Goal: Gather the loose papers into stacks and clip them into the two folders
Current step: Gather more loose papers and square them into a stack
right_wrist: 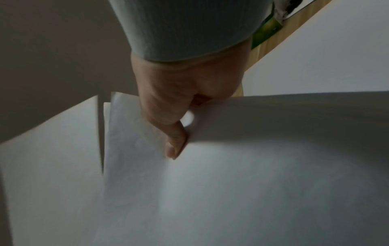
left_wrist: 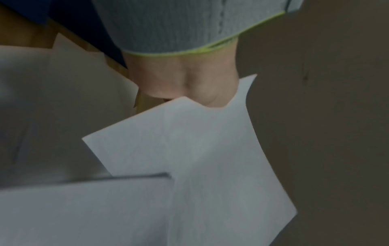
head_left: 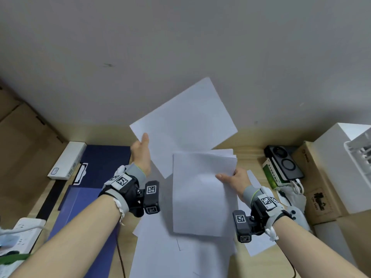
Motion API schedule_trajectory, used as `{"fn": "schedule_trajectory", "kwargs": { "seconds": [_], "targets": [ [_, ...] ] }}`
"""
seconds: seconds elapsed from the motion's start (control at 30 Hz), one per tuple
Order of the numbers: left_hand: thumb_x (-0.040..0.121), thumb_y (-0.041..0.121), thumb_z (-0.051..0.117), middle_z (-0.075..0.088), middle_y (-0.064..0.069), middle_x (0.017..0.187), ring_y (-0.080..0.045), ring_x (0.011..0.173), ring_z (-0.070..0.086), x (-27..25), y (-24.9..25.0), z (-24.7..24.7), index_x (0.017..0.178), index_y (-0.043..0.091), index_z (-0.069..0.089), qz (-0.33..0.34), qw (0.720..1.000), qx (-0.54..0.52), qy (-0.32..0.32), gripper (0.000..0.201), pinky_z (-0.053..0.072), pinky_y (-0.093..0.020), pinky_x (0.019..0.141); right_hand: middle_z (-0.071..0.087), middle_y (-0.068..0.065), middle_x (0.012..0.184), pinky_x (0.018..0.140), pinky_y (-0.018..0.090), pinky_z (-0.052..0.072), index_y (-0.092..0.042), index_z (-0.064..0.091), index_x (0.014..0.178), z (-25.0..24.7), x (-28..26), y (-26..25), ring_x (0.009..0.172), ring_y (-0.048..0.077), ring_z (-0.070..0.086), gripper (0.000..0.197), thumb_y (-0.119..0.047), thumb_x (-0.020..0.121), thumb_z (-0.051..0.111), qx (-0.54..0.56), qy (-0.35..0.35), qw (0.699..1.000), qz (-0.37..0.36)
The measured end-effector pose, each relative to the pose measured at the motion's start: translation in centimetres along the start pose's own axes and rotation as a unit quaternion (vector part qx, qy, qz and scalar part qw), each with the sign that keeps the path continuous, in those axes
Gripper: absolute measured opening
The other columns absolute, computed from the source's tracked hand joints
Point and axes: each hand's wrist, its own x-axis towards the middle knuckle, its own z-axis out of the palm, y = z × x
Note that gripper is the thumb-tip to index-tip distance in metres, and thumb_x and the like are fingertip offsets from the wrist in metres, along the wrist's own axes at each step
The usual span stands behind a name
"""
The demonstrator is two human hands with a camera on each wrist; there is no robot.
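Papers in both hands (aloft)

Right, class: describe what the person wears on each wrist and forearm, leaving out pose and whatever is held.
Both forearms are bare. Each hand, left hand and right hand, emerges from a ribbed grey cuff edged in yellow-green. Behind each cuff sits a black wrist rig with white straps, carrying square black-and-white coded markers. A black camera block with more markers projects inward from each wrist.

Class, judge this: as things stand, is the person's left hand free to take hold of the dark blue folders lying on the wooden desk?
Probably not yet: the left hand holds a white paper sheet, though the dark blue folders lie uncovered beside it.
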Motion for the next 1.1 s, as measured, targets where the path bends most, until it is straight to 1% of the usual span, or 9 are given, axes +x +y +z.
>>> {"fn": "schedule_trajectory", "kwargs": {
  "seconds": [0.07, 0.17, 0.3, 0.43, 0.63, 0.8, 0.93, 1.03, 1.1],
  "targets": [
    [0.094, 0.029, 0.054, 0.048, -0.002, 0.074, -0.017, 0.072, 0.046, 0.3, 0.9, -0.8, 0.069, 0.015, 0.043, 0.025, 0.998, -0.002, 0.054, 0.031, 0.044, -0.033, 0.069, 0.075, 0.015, 0.095, 0.079, 0.041, 0.059, 0.002, 0.071, 0.1, -0.7, 0.0, 0.3, 0.084, 0.031, 0.072, 0.028, -0.001, 0.074, 0.081, 0.012, 0.009, 1.0, 0.004],
    [0.091, 0.002, 0.046, 0.059, -0.007, 0.081, -0.02, 0.079, 0.053, 0.5, 0.9, -2.5, 0.076, 0.009, 0.055, 0.038, 0.992, 0.006, 0.121, 0.018, 0.045, -0.033, 0.071, 0.075, 0.018, 0.099, 0.081, 0.043, 0.059, 0.003, 0.07, 0.102, -1.2, -0.2, 0.4, 0.087, 0.034, 0.072, 0.028, 0.0, 0.076, 0.079, 0.037, 0.013, 0.999, 0.007],
    [0.087, -0.005, 0.039, 0.067, -0.007, 0.111, -0.027, 0.098, 0.065, 0.4, -0.7, -4.3, 0.118, 0.013, 0.065, 0.02, 0.982, -0.017, 0.189, 0.044, 0.054, -0.04, 0.088, 0.074, 0.019, 0.104, 0.081, 0.043, 0.058, 0.003, 0.068, 0.106, -0.7, -0.3, 0.4, 0.088, 0.034, 0.072, 0.03, 0.001, 0.077, 0.077, 0.069, 0.004, 0.997, 0.021],
    [0.087, -0.01, 0.037, 0.065, -0.014, 0.117, -0.03, 0.104, 0.063, -1.1, -1.6, -4.6, 0.125, 0.005, 0.06, -0.012, 0.981, -0.016, 0.192, 0.048, 0.051, -0.037, 0.09, 0.074, 0.016, 0.104, 0.081, 0.045, 0.058, -0.001, 0.068, 0.109, 0.8, -0.7, 0.3, 0.089, 0.034, 0.072, 0.031, -0.002, 0.079, 0.077, 0.102, -0.01, 0.994, 0.03],
    [0.077, 0.0, 0.045, 0.068, -0.011, 0.113, -0.03, 0.091, 0.065, -2.8, -6.0, -4.0, 0.114, 0.013, 0.061, -0.087, 0.987, 0.003, 0.138, 0.042, 0.055, -0.048, 0.088, 0.075, 0.009, 0.1, 0.06, 0.029, 0.058, -0.007, 0.067, 0.109, 3.7, -1.6, 0.5, 0.079, 0.023, 0.073, 0.029, -0.012, 0.082, 0.077, 0.119, 0.02, 0.992, 0.021],
    [0.087, -0.009, 0.051, 0.061, -0.012, 0.118, -0.026, 0.092, 0.056, -4.9, -6.3, -3.8, 0.125, -0.002, 0.053, -0.116, 0.99, 0.074, 0.027, 0.039, 0.044, -0.029, 0.082, 0.072, -0.001, 0.085, 0.061, 0.029, 0.053, -0.021, 0.065, 0.09, 5.1, -1.9, 0.9, 0.074, 0.02, 0.069, 0.011, -0.013, 0.088, 0.072, 0.139, 0.032, 0.989, 0.041],
    [0.087, -0.011, 0.05, 0.058, -0.007, 0.076, -0.021, 0.064, 0.053, -5.3, -6.1, -5.1, 0.107, 0.006, 0.055, -0.154, 0.98, 0.092, -0.091, 0.027, 0.048, -0.023, 0.049, 0.073, 0.005, 0.101, 0.068, 0.029, 0.056, -0.011, 0.065, 0.106, 4.8, -1.8, 0.7, 0.084, 0.019, 0.07, 0.021, -0.011, 0.086, 0.073, 0.106, 0.032, 0.994, 0.015],
    [0.086, 0.01, 0.051, 0.054, -0.008, 0.078, -0.021, 0.065, 0.051, -4.6, -5.3, -6.3, 0.091, 0.011, 0.056, -0.21, 0.963, 0.068, -0.156, 0.007, 0.047, -0.025, 0.053, 0.073, 0.009, 0.101, 0.066, 0.025, 0.058, -0.006, 0.065, 0.104, 3.8, -1.5, -0.4, 0.083, 0.019, 0.07, 0.021, -0.006, 0.085, 0.073, 0.07, 0.019, 0.997, -0.022],
    [0.091, 0.03, 0.048, 0.06, -0.007, 0.081, -0.02, 0.068, 0.056, -3.9, -4.0, -6.8, 0.081, 0.015, 0.059, -0.216, 0.951, 0.074, -0.209, 0.021, 0.045, -0.025, 0.059, 0.074, 0.01, 0.101, 0.071, 0.029, 0.058, -0.008, 0.066, 0.102, 3.3, -1.1, -1.4, 0.084, 0.024, 0.071, 0.022, -0.008, 0.082, 0.077, 0.025, 0.008, 0.998, -0.057]
  ]
}}
